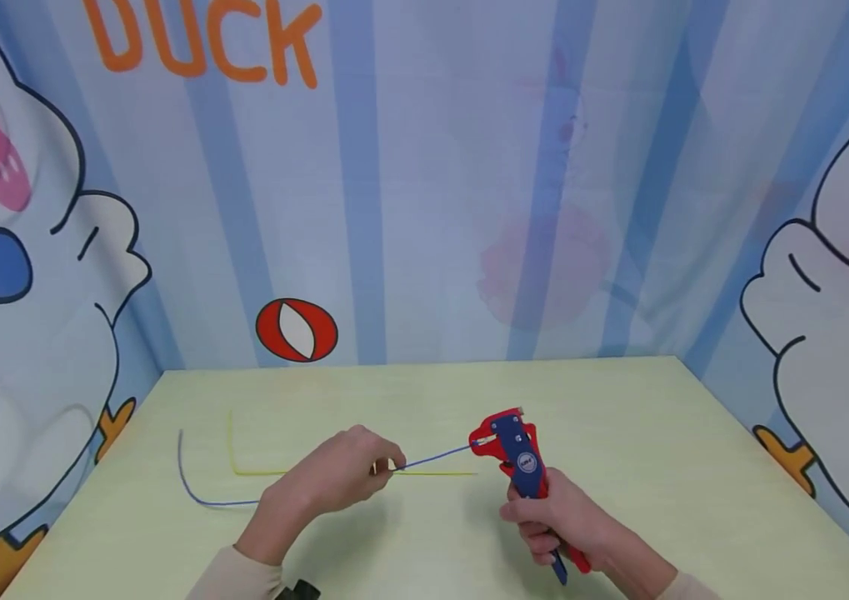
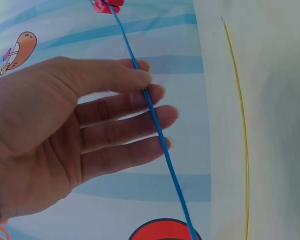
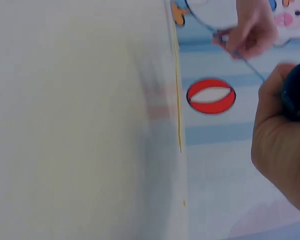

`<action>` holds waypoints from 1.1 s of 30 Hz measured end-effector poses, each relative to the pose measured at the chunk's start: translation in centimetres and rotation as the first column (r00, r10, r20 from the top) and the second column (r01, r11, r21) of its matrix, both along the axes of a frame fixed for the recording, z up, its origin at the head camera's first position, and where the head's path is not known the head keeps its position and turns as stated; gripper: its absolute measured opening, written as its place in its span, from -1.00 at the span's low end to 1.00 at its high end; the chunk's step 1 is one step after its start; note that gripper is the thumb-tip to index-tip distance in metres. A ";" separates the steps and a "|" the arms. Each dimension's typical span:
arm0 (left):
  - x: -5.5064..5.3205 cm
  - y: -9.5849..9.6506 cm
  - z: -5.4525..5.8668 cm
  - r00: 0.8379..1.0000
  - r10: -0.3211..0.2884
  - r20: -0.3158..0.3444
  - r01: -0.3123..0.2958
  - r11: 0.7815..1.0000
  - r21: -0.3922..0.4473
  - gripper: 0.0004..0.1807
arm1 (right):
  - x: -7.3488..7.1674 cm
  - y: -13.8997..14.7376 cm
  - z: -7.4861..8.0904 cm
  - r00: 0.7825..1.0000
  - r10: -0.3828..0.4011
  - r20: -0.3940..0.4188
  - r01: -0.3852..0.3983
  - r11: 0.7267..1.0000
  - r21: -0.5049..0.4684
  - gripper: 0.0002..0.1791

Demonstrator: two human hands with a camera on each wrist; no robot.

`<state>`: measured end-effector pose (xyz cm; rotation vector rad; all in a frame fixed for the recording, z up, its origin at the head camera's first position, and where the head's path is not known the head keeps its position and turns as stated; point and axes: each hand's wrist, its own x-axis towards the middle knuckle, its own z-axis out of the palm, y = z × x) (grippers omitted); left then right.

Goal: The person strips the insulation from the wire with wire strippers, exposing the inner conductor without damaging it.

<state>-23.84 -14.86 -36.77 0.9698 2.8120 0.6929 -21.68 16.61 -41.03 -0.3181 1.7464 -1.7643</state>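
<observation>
My left hand [image 1: 345, 471] pinches a blue wire [image 2: 157, 122] between thumb and forefinger, the other fingers lying behind it. From there the wire runs up to the right, and its end sits in the jaws of a red and blue wire stripper [image 1: 525, 458]. The wire's other part trails left past my wrist and bends upward. My right hand [image 1: 555, 521] grips the stripper's handles, its head tilted up and to the left. Only the dark handle end [image 3: 297, 92] shows in the right wrist view.
A yellow wire [image 2: 242, 120] lies on the pale yellow table [image 1: 409, 392] behind my left hand, bent upward at its left end. A tiny yellow scrap [image 3: 184, 203] shows in the right wrist view. A printed curtain [image 1: 439, 183] stands behind the table.
</observation>
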 end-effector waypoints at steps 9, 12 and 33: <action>-0.1 -0.3 0.1 0.999 0.001 -0.033 -0.001 1.000 -0.007 -0.76 | -0.6 0.7 0.4 0.997 0.076 0.006 -0.076 0.997 -0.020 -0.79; -0.2 -0.3 0.1 0.999 0.015 -0.034 -0.016 1.000 -0.015 -0.77 | -0.5 0.9 0.6 0.995 0.102 0.021 -0.100 0.993 -0.065 -0.78; -0.5 1.6 -2.7 0.999 -0.016 -0.035 0.010 0.988 -0.155 -0.85 | -1.8 2.4 1.7 0.993 -0.100 -0.067 0.108 0.986 0.130 -0.37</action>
